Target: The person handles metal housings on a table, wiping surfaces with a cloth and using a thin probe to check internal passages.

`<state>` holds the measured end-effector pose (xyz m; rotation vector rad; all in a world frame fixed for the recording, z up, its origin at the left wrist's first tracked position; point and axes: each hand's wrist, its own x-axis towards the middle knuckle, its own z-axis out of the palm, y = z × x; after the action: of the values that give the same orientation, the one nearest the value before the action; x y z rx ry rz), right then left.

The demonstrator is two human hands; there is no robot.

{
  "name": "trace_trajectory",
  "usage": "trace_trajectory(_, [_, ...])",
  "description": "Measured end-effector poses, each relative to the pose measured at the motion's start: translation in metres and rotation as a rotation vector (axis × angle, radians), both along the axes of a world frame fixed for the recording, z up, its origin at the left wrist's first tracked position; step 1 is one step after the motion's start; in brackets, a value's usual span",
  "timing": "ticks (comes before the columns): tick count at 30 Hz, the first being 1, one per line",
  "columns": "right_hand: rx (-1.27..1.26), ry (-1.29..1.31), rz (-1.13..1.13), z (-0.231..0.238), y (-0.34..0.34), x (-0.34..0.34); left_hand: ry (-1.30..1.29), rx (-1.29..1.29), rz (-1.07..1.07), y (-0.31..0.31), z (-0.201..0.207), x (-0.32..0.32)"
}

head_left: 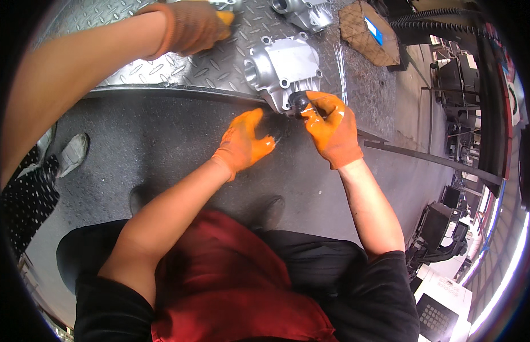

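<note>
An orange-gloved hand, my right hand [336,128], is closed on a small dark rounded piece [300,102] at the near side of a silver metal casting [293,61]. What exactly this piece is, I cannot make out; it touches or overlaps the casting's near edge. The casting has a round bore on its left and several bolt lugs, and lies on the diamond-plate bench [219,71]. My left hand [245,142], gloved alike, hovers just off the bench's front edge, thumb and fingers apart, with nothing visible between them.
From the left reaches a co-worker's bare arm, its gloved hand [188,27] near another casting at the top edge. A further casting [305,11], a brown block [367,34] with a blue label and thin wires [341,74] lie at the back right. A metal rail [430,158] runs to the right.
</note>
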<state>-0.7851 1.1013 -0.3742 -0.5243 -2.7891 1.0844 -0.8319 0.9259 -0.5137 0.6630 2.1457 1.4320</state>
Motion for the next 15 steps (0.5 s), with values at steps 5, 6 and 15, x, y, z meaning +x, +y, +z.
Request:
trace_trajectory(5, [-0.128,0.122,-0.058,-0.001,0.002,0.003,-0.26,0.291,0.021,0.018,-0.014,0.0])
trace_trajectory(6, [-0.22,0.204,-0.09,-0.001,0.009,0.006,-0.199,0.273,0.034,0.021,-0.031,0.002])
trace_trajectory(15, [0.596,0.455,0.495,-0.007,0.01,0.061,-0.991,0.944,-0.291,0.001,0.04,0.016])
